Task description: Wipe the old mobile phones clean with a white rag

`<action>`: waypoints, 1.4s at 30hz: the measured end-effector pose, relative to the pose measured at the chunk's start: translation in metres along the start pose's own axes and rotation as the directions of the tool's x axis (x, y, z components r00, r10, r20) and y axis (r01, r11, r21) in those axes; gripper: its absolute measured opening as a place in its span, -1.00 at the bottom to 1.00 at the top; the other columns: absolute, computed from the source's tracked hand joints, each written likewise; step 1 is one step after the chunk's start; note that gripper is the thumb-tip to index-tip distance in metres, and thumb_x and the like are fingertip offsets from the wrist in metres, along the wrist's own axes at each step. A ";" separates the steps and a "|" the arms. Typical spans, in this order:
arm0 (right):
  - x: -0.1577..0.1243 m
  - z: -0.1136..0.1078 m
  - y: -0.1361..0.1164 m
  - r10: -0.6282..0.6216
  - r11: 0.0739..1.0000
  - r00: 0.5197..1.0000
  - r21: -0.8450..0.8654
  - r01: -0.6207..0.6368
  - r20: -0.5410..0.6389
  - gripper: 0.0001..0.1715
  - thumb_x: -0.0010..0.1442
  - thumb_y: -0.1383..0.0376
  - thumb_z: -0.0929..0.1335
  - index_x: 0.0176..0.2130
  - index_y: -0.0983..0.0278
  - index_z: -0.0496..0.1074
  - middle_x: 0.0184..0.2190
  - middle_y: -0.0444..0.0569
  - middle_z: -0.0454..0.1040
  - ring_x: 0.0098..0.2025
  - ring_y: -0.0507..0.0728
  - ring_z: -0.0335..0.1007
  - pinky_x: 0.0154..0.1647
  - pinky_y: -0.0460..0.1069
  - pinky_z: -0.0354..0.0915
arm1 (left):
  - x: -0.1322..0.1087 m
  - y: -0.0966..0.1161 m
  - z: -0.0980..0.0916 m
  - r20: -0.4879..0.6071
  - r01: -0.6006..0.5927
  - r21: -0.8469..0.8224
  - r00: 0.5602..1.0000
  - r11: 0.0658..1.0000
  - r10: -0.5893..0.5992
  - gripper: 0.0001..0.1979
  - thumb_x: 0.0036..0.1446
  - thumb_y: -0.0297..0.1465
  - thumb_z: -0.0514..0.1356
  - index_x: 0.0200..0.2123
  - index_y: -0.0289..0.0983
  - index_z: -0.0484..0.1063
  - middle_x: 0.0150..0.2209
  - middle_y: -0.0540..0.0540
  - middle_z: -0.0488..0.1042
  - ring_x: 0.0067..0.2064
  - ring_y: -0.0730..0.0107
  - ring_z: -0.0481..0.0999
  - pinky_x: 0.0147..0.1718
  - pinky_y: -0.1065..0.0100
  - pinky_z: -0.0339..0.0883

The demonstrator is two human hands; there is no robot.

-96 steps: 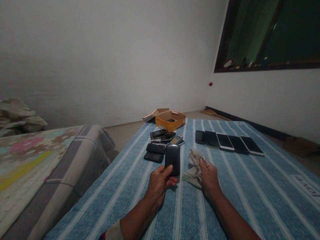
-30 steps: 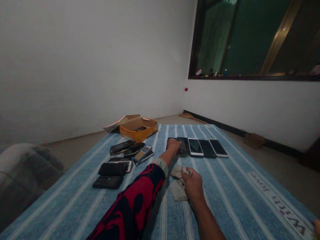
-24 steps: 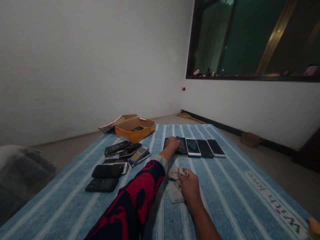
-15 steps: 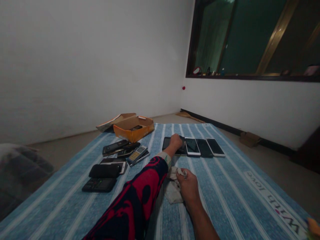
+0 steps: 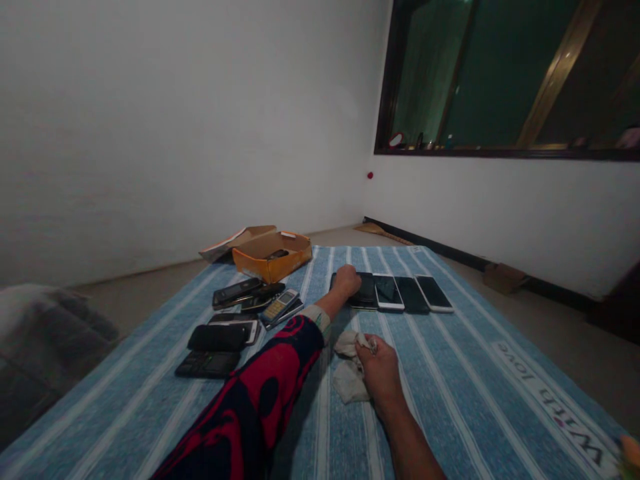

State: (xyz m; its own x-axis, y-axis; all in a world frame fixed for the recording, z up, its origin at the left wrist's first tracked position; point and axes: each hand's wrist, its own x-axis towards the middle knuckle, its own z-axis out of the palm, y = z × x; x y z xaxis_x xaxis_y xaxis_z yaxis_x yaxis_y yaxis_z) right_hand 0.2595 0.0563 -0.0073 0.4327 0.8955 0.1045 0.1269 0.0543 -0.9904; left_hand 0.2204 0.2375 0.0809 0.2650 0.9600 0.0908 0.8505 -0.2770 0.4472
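My left hand (image 5: 346, 283), at the end of a red and navy patterned sleeve, is closed with fingers bent down over a dark phone at the left end of a row; it hides most of that phone. Right beside it lies another dark phone (image 5: 369, 291), followed by a white-framed phone (image 5: 389, 292), a black phone (image 5: 412, 295) and a second white-framed phone (image 5: 434, 293). Nearer to me, my right hand (image 5: 381, 370) pinches a crumpled pale cloth (image 5: 351, 381), part of which rests on the striped blue cover (image 5: 430, 420).
Left of my arm lie a keypad phone (image 5: 279, 307), a black phone (image 5: 207, 364) and several others in loose piles. Behind them stands an open orange cardboard box (image 5: 273, 267) with dark items inside. A brown box (image 5: 504, 277) sits on the floor at right.
My left hand has shifted slightly left along the row, uncovering more of the dark phone beside it. My right hand keeps the cloth in nearly the same place. The view has turned a little.
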 end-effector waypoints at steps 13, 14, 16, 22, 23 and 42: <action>-0.001 -0.003 0.007 -0.026 0.998 0.999 -0.062 0.024 -0.021 -0.55 -0.06 0.07 0.34 -0.25 0.30 0.55 -0.34 0.04 0.59 -0.27 0.25 0.50 -0.26 0.03 0.34 | -0.144 -0.114 -0.071 -0.151 -0.125 -0.032 0.981 0.992 0.119 -0.86 0.16 -0.46 0.19 -0.26 -0.26 0.57 -0.26 -0.06 0.61 -0.13 0.23 0.57 -0.07 0.31 0.39; -0.002 -0.003 0.007 -0.028 0.997 0.999 -0.071 0.025 -0.039 -0.52 -0.06 0.08 0.34 -0.21 0.31 0.55 -0.30 0.05 0.59 -0.24 0.26 0.50 -0.24 0.04 0.34 | -0.158 -0.125 -0.077 -0.177 -0.116 -0.029 0.978 0.993 0.109 -0.84 0.13 -0.46 0.19 -0.26 -0.25 0.58 -0.24 -0.07 0.62 -0.13 0.23 0.57 -0.07 0.32 0.38; -0.004 -0.004 0.007 -0.035 0.994 0.997 -0.103 0.028 -0.073 -0.44 -0.06 0.09 0.34 -0.11 0.32 0.53 -0.23 0.07 0.59 -0.20 0.26 0.50 -0.20 0.06 0.34 | -0.182 -0.147 -0.090 -0.232 -0.083 -0.026 0.970 0.996 0.074 -0.80 0.10 -0.44 0.16 -0.24 -0.23 0.58 -0.20 -0.08 0.62 -0.13 0.21 0.58 -0.06 0.33 0.38; -0.009 -0.009 0.010 -0.068 0.985 0.996 -0.160 0.059 -0.050 -0.42 -0.01 0.09 0.33 -0.05 0.32 0.54 -0.21 0.05 0.59 -0.17 0.26 0.52 -0.20 0.05 0.37 | -0.231 -0.207 -0.120 -0.375 0.095 -0.036 0.921 0.995 -0.102 -0.73 0.06 -0.39 0.13 -0.20 -0.20 0.57 -0.12 -0.10 0.62 -0.06 0.09 0.57 -0.02 0.22 0.39; -0.009 -0.009 0.011 -0.068 0.984 0.997 -0.168 0.059 -0.046 -0.43 -0.01 0.09 0.33 -0.06 0.31 0.55 -0.21 0.05 0.59 -0.16 0.27 0.52 -0.21 0.05 0.38 | -0.236 -0.214 -0.121 -0.392 0.125 -0.040 0.911 0.991 -0.131 -0.72 0.06 -0.38 0.13 -0.18 -0.21 0.57 -0.11 -0.11 0.62 -0.06 0.08 0.57 -0.02 0.22 0.39; -0.012 -0.014 0.010 -0.016 0.936 1.000 -0.351 0.012 -0.008 -0.32 -0.07 0.01 0.29 -0.08 0.35 0.56 -0.28 0.10 0.61 -0.25 0.31 0.53 -0.27 0.07 0.34 | -0.245 -0.237 -0.101 -0.409 0.182 -0.065 0.892 0.981 -0.192 -0.57 0.03 -0.46 0.22 0.03 -0.24 0.44 0.13 -0.17 0.46 0.21 0.06 0.34 0.21 0.11 0.17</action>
State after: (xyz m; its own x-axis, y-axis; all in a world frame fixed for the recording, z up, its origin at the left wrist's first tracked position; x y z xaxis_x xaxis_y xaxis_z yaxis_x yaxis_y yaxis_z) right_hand 0.2684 0.0398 -0.0174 0.4382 0.8907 0.1211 0.4376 -0.0937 -0.8943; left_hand -0.0921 0.0720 0.0423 -0.1132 0.9265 0.3588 0.8533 -0.0943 0.5127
